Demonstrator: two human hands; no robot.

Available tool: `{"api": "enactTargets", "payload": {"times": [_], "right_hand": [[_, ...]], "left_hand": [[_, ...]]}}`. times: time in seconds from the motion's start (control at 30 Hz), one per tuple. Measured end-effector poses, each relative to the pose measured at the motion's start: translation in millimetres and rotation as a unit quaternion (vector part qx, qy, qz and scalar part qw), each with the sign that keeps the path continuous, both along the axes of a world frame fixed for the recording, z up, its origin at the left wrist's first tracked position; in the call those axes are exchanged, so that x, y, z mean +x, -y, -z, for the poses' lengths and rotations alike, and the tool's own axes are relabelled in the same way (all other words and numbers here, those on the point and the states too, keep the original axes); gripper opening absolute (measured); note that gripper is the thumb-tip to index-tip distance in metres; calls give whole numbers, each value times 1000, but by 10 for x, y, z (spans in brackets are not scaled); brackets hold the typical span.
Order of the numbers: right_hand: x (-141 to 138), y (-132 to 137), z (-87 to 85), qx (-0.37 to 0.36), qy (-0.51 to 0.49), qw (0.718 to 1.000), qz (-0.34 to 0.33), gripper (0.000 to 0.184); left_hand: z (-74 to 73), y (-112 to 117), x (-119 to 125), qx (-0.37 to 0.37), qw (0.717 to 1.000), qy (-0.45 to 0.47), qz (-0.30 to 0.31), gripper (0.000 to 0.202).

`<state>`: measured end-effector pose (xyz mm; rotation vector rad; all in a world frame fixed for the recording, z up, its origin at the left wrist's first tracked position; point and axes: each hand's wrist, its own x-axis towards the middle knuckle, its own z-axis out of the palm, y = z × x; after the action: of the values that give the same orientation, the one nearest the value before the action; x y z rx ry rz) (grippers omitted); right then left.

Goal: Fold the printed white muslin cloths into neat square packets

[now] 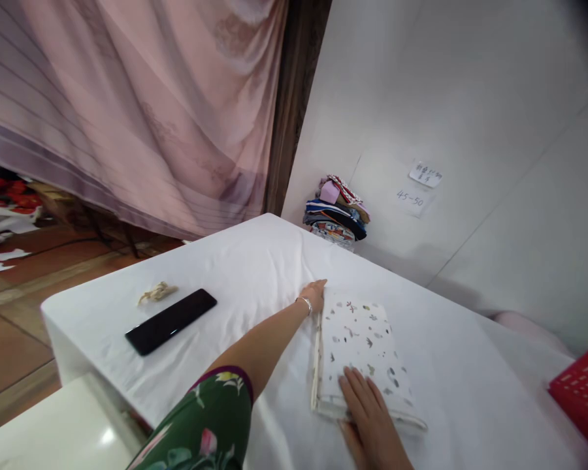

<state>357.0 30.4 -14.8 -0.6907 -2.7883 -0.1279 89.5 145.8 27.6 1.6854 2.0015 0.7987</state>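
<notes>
A folded white cloth (357, 352) with small printed motifs, dark, green and brownish, lies flat on the white-covered table, its folded layers showing along the left and near edges. My left hand (314, 295), with a bracelet at the wrist, reaches to the cloth's far left corner. Its fingers point away to the right, stretched out over the table beside that corner. Across the near edge of the cloth rests my right hand (372, 414), palm down. The fingers lie flat on the fabric, and the thumb sits just off the near edge.
A black phone (171, 321) and a small beige bundle (157, 292) lie on the table's left part. Folded garments (337, 212) are stacked at the far corner by the wall. A red plastic basket (583, 391) stands at the right. A pink curtain (176, 117) hangs behind.
</notes>
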Motion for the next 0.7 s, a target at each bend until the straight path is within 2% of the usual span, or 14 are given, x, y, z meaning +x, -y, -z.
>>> {"api": "enactTargets", "payload": {"times": [0.13,0.23,0.33,0.43,0.53,0.6,0.7], "right_hand": [[42,-46,23,43,14,999,-14,83],[244,-176,22,59,3,998,-38,84],[624,-437,21,80,-36,994,-70,75],[967,-701,24,70,-48,996,-42,62],[1095,-820,29,33,-54,998,-7,55],[1091,-817,30,6,-60,998,6,53],[1075,-745,14,-33,-65,997,25,50]], "left_hand": [[7,-197,-22,-3,1000,-15,27,43],[23,-141,-112,5,999,-27,24,36],[74,211,-230,14,999,-37,11,33],[158,752,-272,26,999,-39,-10,30],[218,1168,-221,51,997,-55,-32,28],[233,1276,-180,54,996,-61,-38,27],[244,1246,-146,67,996,-51,-24,33]]}}
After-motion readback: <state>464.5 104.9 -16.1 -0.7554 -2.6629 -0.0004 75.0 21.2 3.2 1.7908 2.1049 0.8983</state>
